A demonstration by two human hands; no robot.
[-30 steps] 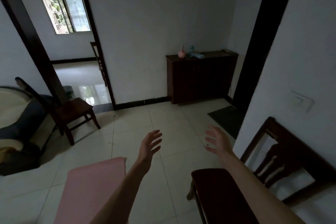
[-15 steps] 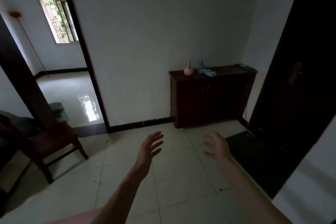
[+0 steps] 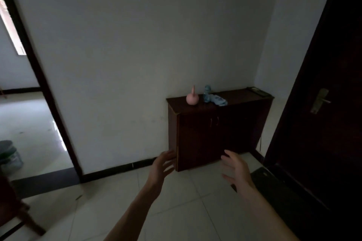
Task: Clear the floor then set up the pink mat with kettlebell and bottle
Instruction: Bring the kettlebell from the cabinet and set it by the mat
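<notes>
Head view: both bare hands are raised in front of a dark wooden cabinet (image 3: 219, 129), empty and with fingers spread. The left hand (image 3: 162, 165) is seen near the cabinet's lower left corner, the right hand (image 3: 235, 168) over the pale tiled floor (image 3: 176, 211) before its doors; the two are held apart. On the cabinet top a pink kettlebell (image 3: 192, 98) is set upright, and just beside it, to the right, a blue bottle (image 3: 207, 93) with a blue cloth (image 3: 219, 100) against it. A dark door (image 3: 323, 103) is seen at right. The pink mat is out of view.
</notes>
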